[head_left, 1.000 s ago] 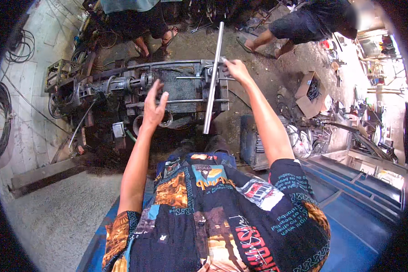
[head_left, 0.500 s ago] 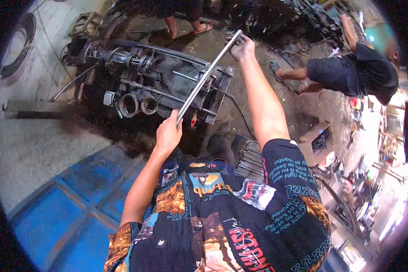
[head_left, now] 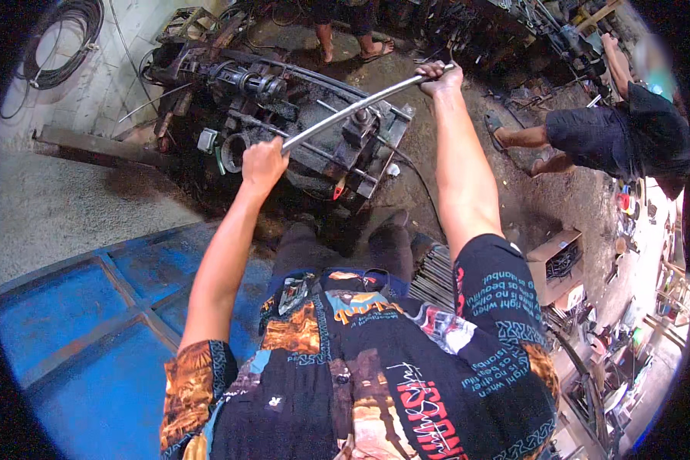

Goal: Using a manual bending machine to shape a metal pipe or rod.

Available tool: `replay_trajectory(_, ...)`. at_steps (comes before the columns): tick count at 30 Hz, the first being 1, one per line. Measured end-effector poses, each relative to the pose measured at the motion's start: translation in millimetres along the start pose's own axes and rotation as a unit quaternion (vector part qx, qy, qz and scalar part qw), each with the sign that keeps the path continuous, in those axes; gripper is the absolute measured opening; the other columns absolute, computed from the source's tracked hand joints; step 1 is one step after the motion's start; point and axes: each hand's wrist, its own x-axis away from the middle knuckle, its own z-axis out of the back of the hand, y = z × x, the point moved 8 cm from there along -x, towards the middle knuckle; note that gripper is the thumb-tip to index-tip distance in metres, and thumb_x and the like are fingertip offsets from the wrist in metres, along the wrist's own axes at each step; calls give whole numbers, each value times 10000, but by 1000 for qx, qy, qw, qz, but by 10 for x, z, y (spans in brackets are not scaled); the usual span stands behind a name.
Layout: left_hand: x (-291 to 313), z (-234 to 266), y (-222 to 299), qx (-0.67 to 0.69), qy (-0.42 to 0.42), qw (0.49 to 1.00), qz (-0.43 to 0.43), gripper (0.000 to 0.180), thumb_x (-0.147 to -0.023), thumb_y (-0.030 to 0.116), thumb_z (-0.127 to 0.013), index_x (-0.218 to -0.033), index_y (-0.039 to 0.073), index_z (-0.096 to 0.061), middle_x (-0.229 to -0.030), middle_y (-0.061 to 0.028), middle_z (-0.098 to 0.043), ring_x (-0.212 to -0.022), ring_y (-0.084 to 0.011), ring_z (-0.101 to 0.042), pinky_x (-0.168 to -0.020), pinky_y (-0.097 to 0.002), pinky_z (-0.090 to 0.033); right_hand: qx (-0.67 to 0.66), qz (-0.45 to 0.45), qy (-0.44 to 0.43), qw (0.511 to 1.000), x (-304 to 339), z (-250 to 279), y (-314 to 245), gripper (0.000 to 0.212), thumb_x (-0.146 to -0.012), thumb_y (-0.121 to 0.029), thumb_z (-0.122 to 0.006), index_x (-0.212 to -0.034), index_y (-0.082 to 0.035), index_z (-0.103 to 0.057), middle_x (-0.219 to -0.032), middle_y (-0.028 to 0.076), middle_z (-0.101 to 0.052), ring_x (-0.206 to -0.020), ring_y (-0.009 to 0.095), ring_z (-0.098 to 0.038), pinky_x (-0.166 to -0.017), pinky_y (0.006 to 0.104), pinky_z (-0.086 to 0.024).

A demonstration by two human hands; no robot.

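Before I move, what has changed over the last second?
The left hand, open and empty a second ago, now grips the near end of the metal rod; the right hand holds its far end. The near end has swung left across the machine. The machine and cardboard box appear unmoved.

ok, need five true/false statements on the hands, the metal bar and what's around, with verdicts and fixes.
1. The left hand and right hand both grip the metal bar. True.
2. The right hand is lower in the picture than the left hand. False: it is higher.
3. The metal bar crosses over the machine in view. True.
4. The cardboard box is at picture left. False: picture right.
5. A dark coil shows at upper left. True.
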Motion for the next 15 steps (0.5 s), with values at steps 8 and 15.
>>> replay_trajectory(8, -560, -112, -186, 2, 27, 992, -124, 251, -858, 309, -640, -766, 77, -606, -680, -175, -660, -631, -363, -663, -571, -473, -526, -36, 83, 14, 996, 298, 236, -235, 410, -867, -399, -327, -559, -130, -344, -475, -1, -274, -450, 168, -259, -553, 342, -296)
replay_trajectory(15, -901, -244, -197, -11, -14, 978, -208, 192, -887, 263, -579, -843, 80, -617, -734, -167, -679, -701, -352, -684, -633, -470, -539, -70, 159, 30, 984, 562, 498, -383, 336, -818, -342, -373, -552, -139, -344, -471, -3, -259, -448, 164, -264, -536, 335, -284)
